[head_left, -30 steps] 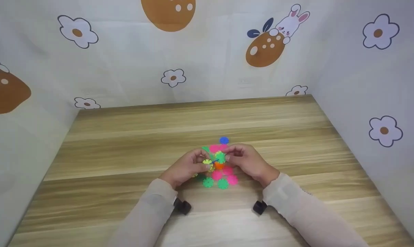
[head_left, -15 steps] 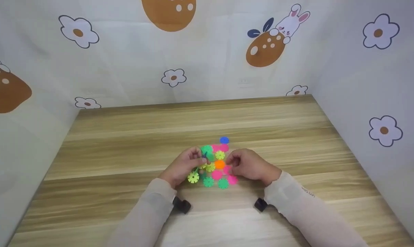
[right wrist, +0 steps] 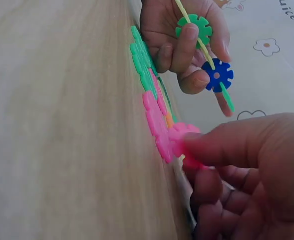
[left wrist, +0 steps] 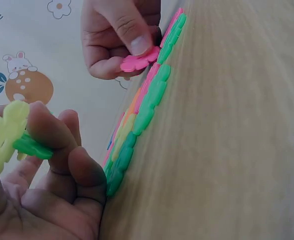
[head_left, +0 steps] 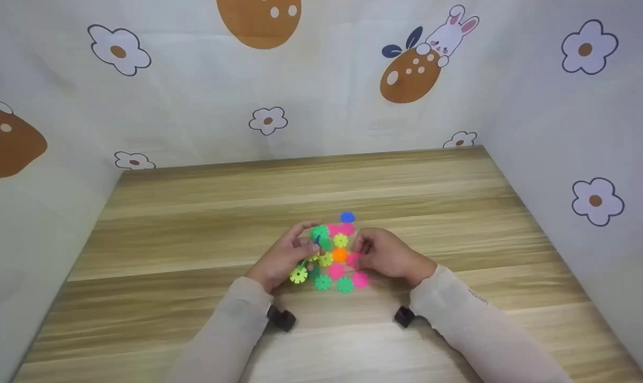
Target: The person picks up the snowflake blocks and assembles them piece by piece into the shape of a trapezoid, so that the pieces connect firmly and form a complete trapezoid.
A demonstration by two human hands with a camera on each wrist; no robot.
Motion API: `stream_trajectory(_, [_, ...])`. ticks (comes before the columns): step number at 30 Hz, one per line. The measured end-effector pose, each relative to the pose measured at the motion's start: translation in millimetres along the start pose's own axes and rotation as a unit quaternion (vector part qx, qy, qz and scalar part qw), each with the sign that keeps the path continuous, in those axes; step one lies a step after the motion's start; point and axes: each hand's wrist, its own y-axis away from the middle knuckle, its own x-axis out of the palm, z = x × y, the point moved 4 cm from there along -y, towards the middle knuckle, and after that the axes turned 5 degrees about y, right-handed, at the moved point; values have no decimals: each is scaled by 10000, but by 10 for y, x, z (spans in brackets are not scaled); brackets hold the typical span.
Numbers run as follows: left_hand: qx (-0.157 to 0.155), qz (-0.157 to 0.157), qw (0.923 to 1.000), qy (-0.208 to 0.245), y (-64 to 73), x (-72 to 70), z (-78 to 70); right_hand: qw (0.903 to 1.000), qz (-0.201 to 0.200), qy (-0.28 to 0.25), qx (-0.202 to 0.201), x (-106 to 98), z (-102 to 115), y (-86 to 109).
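In my left hand [head_left: 285, 256] is a short chain of notched plastic discs fitted into one another. A yellow disc [left wrist: 7, 135] forms one end; a green disc [right wrist: 202, 29], a blue disc [right wrist: 217, 76] and another green disc, seen edge-on, also belong to it. The thumb and fingers grip the chain around its middle. My right hand [head_left: 388, 254] pinches a pink disc [left wrist: 139, 61] between thumb and fingers, just over the right side of the loose discs. Part of that pink disc is hidden by the thumb in the right wrist view.
Between the hands, loose discs lie flat on the wooden table [head_left: 204, 207]: an orange disc [head_left: 340, 255], a blue disc [head_left: 347, 217] at the far end, and several green, pink and yellow ones. Patterned cloth [head_left: 194, 80] encloses the table's back and sides.
My right hand has left the chain, moved down to the loose discs and taken hold of a pink one. The left hand has drawn the chain slightly left, its fingers spreading a little.
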Motion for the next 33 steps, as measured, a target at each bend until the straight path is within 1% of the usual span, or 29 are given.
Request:
stream_trajectory(2, [-16, 82, 10000, 21, 4, 4, 1, 9977, -199, -643, 14, -6, -27, -16])
stream_trajectory(3, [-43, 88, 10000, -4, 6, 5, 1, 9945, -283, -1008, 37, -7, -41, -24])
stream_trajectory(4, [-66, 103, 9999, -46, 8, 8, 2, 9901, -364, -1352, 33, -6, -55, -30])
stream_trajectory(7, [-141, 115, 9997, -168, 18, 15, -1, 9727, -482, -2268, 57, 4, -68, -39])
stream_trajectory(9, [-159, 174, 9994, -240, 19, 24, -3, 9641, -526, -2603, 8, 11, -62, -35])
stream_trajectory(11, [-158, 266, 9992, -253, 19, 32, -4, 9583, -596, -2794, -58, 12, -45, -28])
stream_trajectory(14, [-147, 405, 9988, -212, 18, 43, -6, 9546, -669, -2898, -174, 12, -27, -23])
stream_trajectory(17, [-153, 480, 9986, -177, 21, 47, -7, 9538, -692, -2913, -239, 11, -17, -24])
stream_trajectory(25, [-245, 464, 9984, -213, 27, 28, -4, 9549, -708, -2869, -287, 6, -19, -30])
stream_trajectory(31, [-152, 543, 9977, -373, 20, 30, -3, 9541, -626, -2903, -399, 12, 0, -27])
stream_trajectory(33, [-142, 559, 9976, -395, 21, 32, -3, 9546, -674, -2876, -381, 13, 3, -25])
